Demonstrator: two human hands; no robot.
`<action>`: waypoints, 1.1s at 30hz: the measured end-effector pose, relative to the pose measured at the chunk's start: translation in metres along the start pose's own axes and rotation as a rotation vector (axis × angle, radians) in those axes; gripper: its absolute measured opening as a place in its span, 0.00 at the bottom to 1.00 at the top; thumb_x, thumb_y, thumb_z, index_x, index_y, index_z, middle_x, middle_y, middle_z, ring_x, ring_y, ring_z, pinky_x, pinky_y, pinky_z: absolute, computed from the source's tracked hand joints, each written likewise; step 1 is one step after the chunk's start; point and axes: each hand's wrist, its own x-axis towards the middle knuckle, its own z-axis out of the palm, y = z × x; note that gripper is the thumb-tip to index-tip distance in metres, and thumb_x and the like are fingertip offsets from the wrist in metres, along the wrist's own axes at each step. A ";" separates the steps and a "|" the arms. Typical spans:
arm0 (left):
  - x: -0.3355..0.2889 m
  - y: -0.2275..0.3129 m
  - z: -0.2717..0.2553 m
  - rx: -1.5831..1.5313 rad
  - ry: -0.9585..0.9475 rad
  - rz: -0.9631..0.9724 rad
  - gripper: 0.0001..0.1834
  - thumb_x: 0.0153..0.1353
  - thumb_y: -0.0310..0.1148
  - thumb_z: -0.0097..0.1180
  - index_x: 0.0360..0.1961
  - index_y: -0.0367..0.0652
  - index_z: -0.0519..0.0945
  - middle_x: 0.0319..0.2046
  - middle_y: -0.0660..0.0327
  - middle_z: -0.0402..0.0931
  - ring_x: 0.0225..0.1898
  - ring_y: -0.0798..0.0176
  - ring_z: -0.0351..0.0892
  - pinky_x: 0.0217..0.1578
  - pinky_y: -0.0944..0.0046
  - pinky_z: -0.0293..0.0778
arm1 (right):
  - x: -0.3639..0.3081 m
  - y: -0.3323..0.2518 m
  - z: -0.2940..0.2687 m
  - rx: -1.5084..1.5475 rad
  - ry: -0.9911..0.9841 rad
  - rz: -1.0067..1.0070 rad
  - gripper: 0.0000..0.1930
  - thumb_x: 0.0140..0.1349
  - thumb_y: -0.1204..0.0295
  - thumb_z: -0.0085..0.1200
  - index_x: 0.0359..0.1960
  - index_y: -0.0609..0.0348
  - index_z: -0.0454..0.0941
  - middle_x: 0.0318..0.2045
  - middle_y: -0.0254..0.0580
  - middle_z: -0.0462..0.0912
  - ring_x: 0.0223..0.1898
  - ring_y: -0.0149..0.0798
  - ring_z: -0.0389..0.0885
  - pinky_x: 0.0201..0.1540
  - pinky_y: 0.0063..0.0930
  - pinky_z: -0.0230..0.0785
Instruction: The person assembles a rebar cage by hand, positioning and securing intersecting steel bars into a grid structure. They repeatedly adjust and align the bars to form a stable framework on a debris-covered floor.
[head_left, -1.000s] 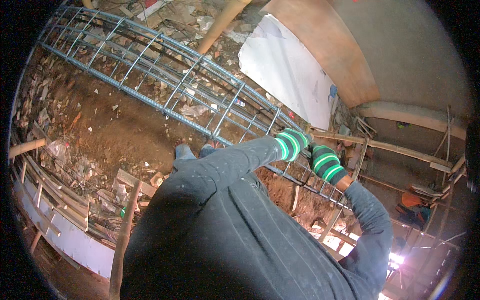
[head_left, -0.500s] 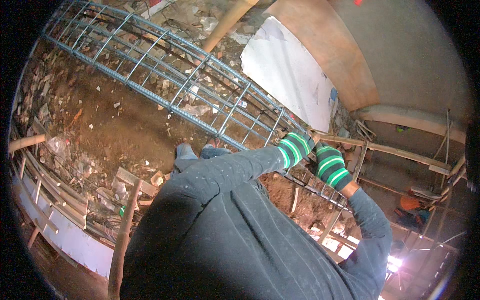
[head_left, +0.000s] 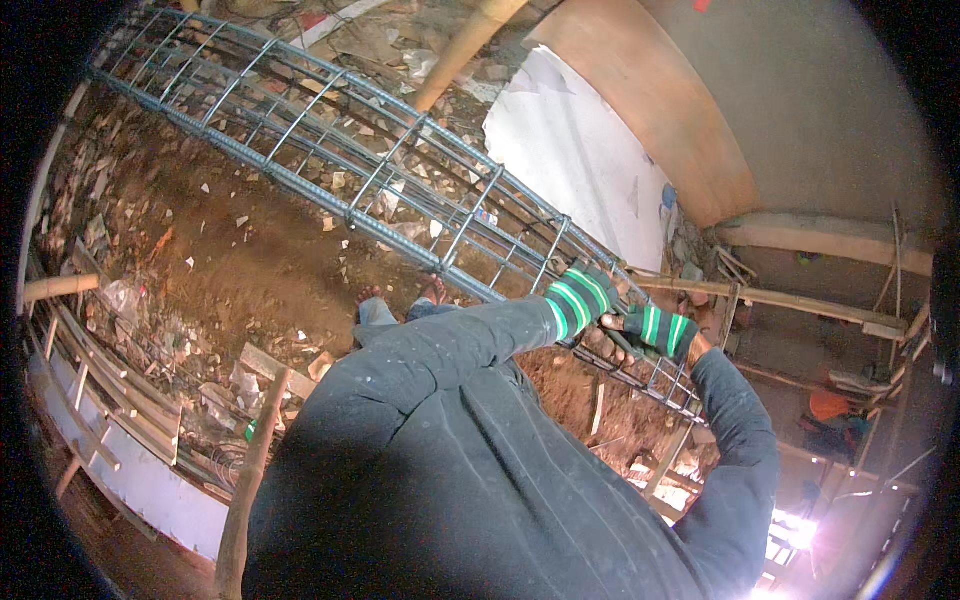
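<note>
Rebar cage, left hand curled against it

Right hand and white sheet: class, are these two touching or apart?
Apart. The head view shows a plain gap between the right hand and the white sheet, with part of the bamboo pole visible there.

The cage was blue-grey. At it, the left glove and right glove were black, striped green and white. Nearer than it, the shirt was charcoal; beyond it, the sheet was white, the board orange-brown.
</note>
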 end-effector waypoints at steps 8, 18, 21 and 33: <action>-0.015 -0.005 0.046 0.018 0.293 0.039 0.26 0.66 0.37 0.51 0.66 0.47 0.74 0.59 0.45 0.76 0.61 0.41 0.75 0.66 0.34 0.61 | 0.007 0.015 0.032 0.214 0.021 -0.107 0.22 0.73 0.56 0.56 0.54 0.64 0.76 0.38 0.46 0.86 0.35 0.40 0.88 0.32 0.31 0.82; -0.022 -0.009 0.020 0.013 0.003 0.162 0.34 0.54 0.44 0.64 0.63 0.46 0.76 0.54 0.51 0.78 0.60 0.43 0.76 0.63 0.36 0.65 | 0.031 0.046 0.055 0.011 0.223 -0.141 0.22 0.75 0.49 0.50 0.38 0.56 0.80 0.22 0.34 0.79 0.23 0.30 0.76 0.25 0.29 0.70; -0.020 -0.010 0.032 0.003 0.008 0.167 0.33 0.50 0.44 0.67 0.58 0.47 0.78 0.53 0.50 0.79 0.60 0.44 0.76 0.63 0.36 0.65 | 0.045 0.064 0.078 0.507 0.128 -0.155 0.18 0.73 0.53 0.56 0.39 0.56 0.77 0.22 0.32 0.75 0.20 0.29 0.72 0.23 0.30 0.70; -0.044 -0.008 0.018 -0.097 0.703 0.173 0.36 0.59 0.40 0.62 0.71 0.57 0.69 0.68 0.46 0.68 0.66 0.38 0.70 0.65 0.33 0.62 | 0.050 0.077 0.099 0.451 0.634 -0.534 0.19 0.72 0.52 0.55 0.36 0.57 0.80 0.18 0.29 0.75 0.16 0.28 0.73 0.18 0.27 0.63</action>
